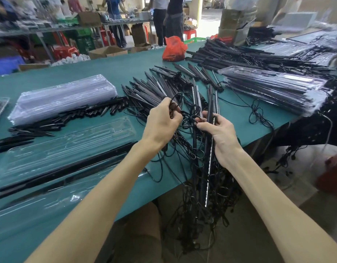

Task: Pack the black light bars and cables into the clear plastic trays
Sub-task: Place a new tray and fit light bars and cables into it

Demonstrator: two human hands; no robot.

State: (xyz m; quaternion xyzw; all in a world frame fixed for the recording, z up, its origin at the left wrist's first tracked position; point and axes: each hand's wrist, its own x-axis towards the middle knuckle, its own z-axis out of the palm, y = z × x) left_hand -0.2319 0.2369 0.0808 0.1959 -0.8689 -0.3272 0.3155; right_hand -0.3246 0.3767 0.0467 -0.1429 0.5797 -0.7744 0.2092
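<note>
Cables (190, 118) are tangling limply over the counter (110, 73) edge; my left hand (162, 122) is pinching a loop, my right hand (218, 130) clasping a stiff, light bar (209, 152) mid-length.

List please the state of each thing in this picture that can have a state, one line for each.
Left hand: closed on tangled black cable.
Right hand: closed around a light bar.
Light bar: held, pointing away, lower end past the table edge.
Cables: tangled, hanging off the edge.
Open clear tray: lying flat, two bars along its near side.
Stack of clear trays: empty, nested.
Packed trays: filled, stacked.
Red bag: slumped, crumpled.
</note>
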